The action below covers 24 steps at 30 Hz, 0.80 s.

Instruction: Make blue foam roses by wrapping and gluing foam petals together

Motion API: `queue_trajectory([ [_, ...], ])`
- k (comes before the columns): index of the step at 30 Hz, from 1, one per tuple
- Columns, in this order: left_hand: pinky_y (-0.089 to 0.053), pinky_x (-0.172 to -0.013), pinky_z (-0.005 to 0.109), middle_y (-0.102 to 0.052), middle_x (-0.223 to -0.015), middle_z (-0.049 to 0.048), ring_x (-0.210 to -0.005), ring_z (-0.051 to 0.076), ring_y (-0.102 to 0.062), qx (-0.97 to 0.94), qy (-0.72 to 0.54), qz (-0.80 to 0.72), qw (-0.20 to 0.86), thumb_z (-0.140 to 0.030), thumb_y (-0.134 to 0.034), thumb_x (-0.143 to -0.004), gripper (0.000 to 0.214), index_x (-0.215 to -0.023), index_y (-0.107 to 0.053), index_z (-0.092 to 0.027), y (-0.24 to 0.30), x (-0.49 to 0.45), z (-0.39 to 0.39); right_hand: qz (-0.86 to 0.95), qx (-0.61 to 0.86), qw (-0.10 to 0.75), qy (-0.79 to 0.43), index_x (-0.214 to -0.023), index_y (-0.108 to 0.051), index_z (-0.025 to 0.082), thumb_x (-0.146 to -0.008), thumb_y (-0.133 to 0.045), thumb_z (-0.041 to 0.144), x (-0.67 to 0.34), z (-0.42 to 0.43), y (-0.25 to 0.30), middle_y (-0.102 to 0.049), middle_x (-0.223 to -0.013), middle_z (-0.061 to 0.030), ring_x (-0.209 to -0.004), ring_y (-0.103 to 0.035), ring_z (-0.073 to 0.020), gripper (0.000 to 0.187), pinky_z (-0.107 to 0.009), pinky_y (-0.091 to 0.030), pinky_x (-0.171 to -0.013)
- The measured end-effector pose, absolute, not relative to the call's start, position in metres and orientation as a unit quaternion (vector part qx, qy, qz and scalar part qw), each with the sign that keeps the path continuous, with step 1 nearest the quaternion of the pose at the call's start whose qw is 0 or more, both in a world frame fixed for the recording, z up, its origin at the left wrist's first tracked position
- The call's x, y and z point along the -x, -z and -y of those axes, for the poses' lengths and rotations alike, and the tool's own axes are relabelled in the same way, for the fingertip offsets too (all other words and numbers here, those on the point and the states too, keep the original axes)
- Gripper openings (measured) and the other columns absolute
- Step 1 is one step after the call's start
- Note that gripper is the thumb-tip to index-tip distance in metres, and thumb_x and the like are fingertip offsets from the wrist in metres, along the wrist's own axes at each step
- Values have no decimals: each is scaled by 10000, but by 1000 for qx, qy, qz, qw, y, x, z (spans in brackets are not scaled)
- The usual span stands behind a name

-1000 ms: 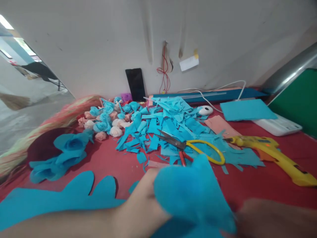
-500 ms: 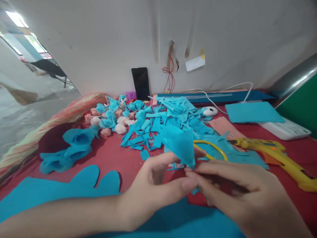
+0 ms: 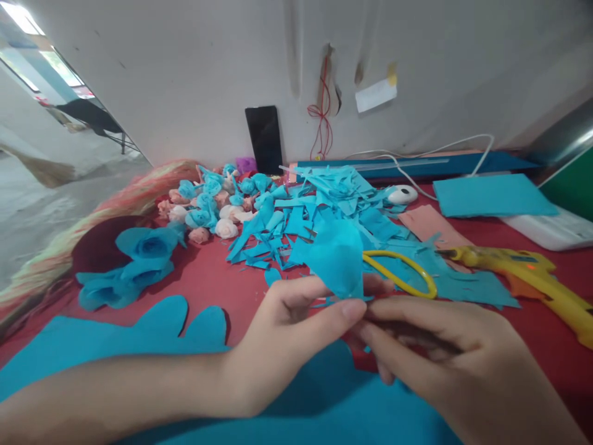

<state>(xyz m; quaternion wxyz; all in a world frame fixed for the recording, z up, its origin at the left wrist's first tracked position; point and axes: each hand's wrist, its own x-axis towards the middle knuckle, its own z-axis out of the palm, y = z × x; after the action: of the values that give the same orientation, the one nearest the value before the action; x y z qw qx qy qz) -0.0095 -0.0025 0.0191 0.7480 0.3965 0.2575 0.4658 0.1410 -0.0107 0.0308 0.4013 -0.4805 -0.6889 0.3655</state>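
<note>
A partly formed blue paper flower (image 3: 340, 256), cupped at the top and narrow at the base, is held upright in front of me. My left hand (image 3: 301, 340) pinches its lower end between thumb and fingers. At the same base, my right hand (image 3: 440, 352) has its fingertips closed together, touching the left thumb; the flower's bottom is hidden there. Just behind the flower lie scissors with a yellow handle (image 3: 407, 278). Under my forearms spreads a blue paper sheet (image 3: 92, 346), with rounded petal shapes (image 3: 164, 315) at its far edge.
Blue paper scraps (image 3: 296, 222) heap up mid-table beside small blue, pink and white roses (image 3: 204, 210). Larger blue paper flowers (image 3: 148, 244) lie left. A yellow glue gun (image 3: 523, 272) rests right. A phone (image 3: 264, 139) leans on the wall near a white cable (image 3: 486, 148).
My left thumb has moved up and now presses on the flower's base. The flower is turned slightly in my fingers. The view has tilted a little downward.
</note>
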Motion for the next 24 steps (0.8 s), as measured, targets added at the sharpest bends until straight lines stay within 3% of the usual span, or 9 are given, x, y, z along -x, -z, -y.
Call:
queue_trajectory([
  [5,-521,-679,177,-682,-662,-51,-658,83,-635,-423,-443,-229,756,-218,-568,-832,196,-653,-647,-201,-19,9,3,679,483,401,-380,-575,-646,217,-715,-520,215,-140,12,-28,-627,-502,23,-390,-571,-116,189,-117,-442,-349],
  [9,-529,-702,213,-687,-660,-28,-673,109,-647,-442,-435,-230,750,-189,-511,-864,244,-690,-682,-211,-17,11,3,662,476,405,-414,-568,-618,222,-710,-547,209,-140,10,-29,-572,-435,59,-354,-513,-76,159,-80,-405,-339],
  [13,-528,-697,205,-684,-697,-32,-679,99,-641,-458,-409,-237,753,-183,-532,-853,158,-779,-667,-223,-18,13,2,682,440,386,-439,-539,-561,202,-740,-511,152,-142,8,-29,-546,-436,68,-326,-462,-39,214,-50,-368,-330],
  [17,-526,-645,200,-658,-710,-22,-663,106,-636,-481,-389,-263,740,-173,-613,-793,56,-831,-638,-205,-20,13,1,677,425,400,-449,-637,-621,212,-745,-541,144,-144,8,-26,-604,-501,60,-351,-511,-54,151,-57,-405,-352],
  [24,-485,-782,258,-640,-770,26,-778,153,-601,-641,-421,-286,575,-221,-651,-747,84,-790,-644,-149,-22,14,-4,690,456,421,-372,-824,-708,361,-755,-589,292,-146,14,-14,-665,-622,81,-504,-623,-126,154,-138,-482,-385],
])
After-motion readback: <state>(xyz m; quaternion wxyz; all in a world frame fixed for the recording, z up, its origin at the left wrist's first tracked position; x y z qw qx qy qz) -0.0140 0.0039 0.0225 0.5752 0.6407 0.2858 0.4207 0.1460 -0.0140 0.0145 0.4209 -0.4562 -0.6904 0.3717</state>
